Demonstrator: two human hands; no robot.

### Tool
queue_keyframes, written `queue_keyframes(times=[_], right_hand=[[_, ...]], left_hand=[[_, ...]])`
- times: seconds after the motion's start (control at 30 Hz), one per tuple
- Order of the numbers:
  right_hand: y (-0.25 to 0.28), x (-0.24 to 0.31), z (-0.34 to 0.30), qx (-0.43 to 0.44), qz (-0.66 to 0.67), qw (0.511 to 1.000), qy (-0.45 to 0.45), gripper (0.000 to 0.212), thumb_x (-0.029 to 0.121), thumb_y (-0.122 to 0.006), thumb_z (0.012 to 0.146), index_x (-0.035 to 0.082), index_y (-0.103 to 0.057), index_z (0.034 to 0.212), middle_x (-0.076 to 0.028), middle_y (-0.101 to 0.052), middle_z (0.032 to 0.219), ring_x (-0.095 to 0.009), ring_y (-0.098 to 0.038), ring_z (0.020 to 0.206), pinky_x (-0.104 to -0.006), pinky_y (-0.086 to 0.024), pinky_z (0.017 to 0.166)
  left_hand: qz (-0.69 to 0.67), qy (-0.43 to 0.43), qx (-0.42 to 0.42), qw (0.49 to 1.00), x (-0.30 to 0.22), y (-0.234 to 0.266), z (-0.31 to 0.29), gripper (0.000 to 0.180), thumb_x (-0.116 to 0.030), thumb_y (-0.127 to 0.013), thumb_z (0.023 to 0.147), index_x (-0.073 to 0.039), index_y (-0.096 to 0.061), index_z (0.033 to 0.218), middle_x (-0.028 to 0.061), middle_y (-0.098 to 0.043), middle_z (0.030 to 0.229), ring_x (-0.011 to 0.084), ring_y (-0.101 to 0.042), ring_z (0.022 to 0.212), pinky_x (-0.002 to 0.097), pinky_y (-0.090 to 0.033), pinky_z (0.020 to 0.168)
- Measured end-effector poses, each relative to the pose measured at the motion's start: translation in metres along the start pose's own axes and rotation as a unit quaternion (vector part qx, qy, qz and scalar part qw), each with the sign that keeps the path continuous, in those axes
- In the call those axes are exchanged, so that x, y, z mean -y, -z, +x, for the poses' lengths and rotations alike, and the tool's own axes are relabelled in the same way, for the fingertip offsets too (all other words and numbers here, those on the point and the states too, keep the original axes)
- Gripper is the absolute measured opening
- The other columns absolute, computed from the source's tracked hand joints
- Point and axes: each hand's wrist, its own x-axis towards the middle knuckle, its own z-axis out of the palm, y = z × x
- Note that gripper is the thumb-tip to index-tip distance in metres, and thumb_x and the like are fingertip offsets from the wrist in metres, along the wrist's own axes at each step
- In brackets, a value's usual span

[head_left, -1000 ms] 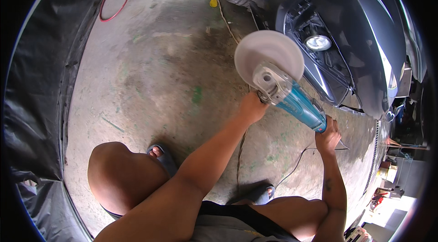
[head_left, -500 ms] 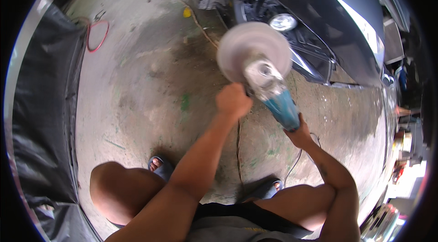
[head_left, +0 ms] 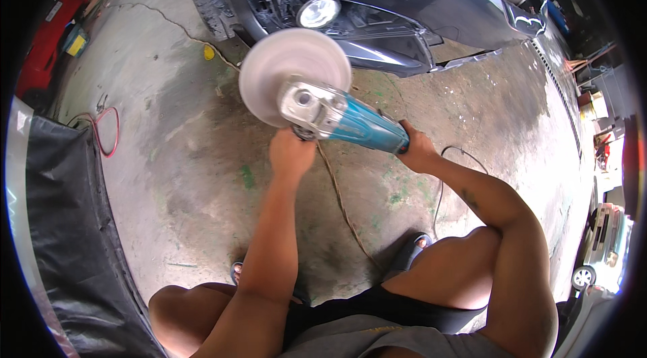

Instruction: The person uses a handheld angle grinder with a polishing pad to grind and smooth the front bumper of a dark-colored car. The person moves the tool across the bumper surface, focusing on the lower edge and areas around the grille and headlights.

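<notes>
Both my hands hold a teal and silver polisher (head_left: pixel 364 123) in the air above the concrete floor. Its round, pale pad (head_left: pixel 294 65) faces away from me and looks smeared, as if spinning. My left hand (head_left: pixel 292 154) is closed at the side of the silver head, around a grip mostly hidden by the fingers. The rear end of the teal body is wrapped by my right hand (head_left: pixel 416 149). Just beyond the pad is a dark grey car bumper (head_left: pixel 384 54) with a round lamp (head_left: pixel 318 12). Whether pad and bumper touch, I cannot tell.
A brown cord (head_left: pixel 340 203) runs over the floor between my feet, and a dark cable (head_left: pixel 441 189) loops under my right arm. Black sheeting (head_left: pixel 60 216) hangs at the left, near a red hose loop (head_left: pixel 108 132). A yellow scrap (head_left: pixel 209 52) lies near the car.
The polisher has swung left and lies more level, its head now left of its body. Both hands moved with it, still gripping. My view has shifted, showing more of the bumper.
</notes>
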Motion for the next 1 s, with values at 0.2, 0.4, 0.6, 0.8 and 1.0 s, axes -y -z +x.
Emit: queue_keyframes(times=[0.2,0.4,0.6,0.8,1.0], right_hand=[[0.022,-0.097,-0.052,-0.015,0.026,0.998,-0.052,0.057,0.016,-0.073,0.087,0.012,-0.054,0.141,-0.028,-0.071,0.122,-0.047,-0.067,0.119,-0.0526,-0.054,0.099],[0.035,-0.194,-0.07,-0.008,0.074,0.992,-0.1,0.072,0.019,-0.078,0.089,0.003,-0.049,0.153,-0.027,-0.066,0.138,-0.038,-0.064,0.132,-0.042,-0.051,0.11],[0.006,-0.311,-0.076,-0.072,0.158,0.983,-0.061,0.06,0.018,-0.079,0.087,0.01,-0.058,0.143,-0.025,-0.071,0.129,-0.041,-0.067,0.124,-0.0425,-0.053,0.103],[0.018,-0.225,-0.048,-0.022,0.099,0.994,-0.048,0.05,0.005,-0.07,0.083,0.014,-0.06,0.131,-0.024,-0.072,0.118,-0.044,-0.068,0.117,-0.0488,-0.054,0.096],[0.02,-0.144,-0.003,-0.025,-0.041,0.999,0.023,0.053,0.005,-0.072,0.082,0.015,-0.06,0.132,-0.015,-0.072,0.121,-0.035,-0.065,0.124,-0.0484,-0.048,0.108]], left_hand=[[-0.015,-0.017,0.07,0.997,-0.07,-0.078,-0.034,0.033,-0.03,-0.083,0.084,0.001,-0.077,0.092,0.0261,-0.074,0.09,0.0456,-0.073,0.091,0.0519,-0.057,0.077],[-0.083,-0.042,0.178,0.98,-0.142,-0.128,-0.053,0.035,-0.031,-0.082,0.089,0.003,-0.074,0.088,0.0264,-0.073,0.085,0.0456,-0.072,0.084,0.0516,-0.056,0.075],[-0.112,-0.118,0.18,0.97,-0.176,-0.179,-0.065,0.04,-0.034,-0.081,0.091,0.005,-0.072,0.089,0.0293,-0.072,0.087,0.0478,-0.07,0.085,0.0519,-0.055,0.076],[-0.048,-0.052,0.118,0.99,-0.121,-0.161,-0.076,0.041,-0.034,-0.084,0.089,0.005,-0.071,0.081,0.0257,-0.07,0.076,0.0452,-0.069,0.072,0.0492,-0.052,0.066],[-0.073,-0.067,-0.037,0.994,-0.04,-0.133,-0.069,0.025,-0.015,-0.083,0.089,0.006,-0.071,0.082,0.0093,-0.068,0.065,0.017,-0.063,0.06,0.0379,-0.048,0.057]])
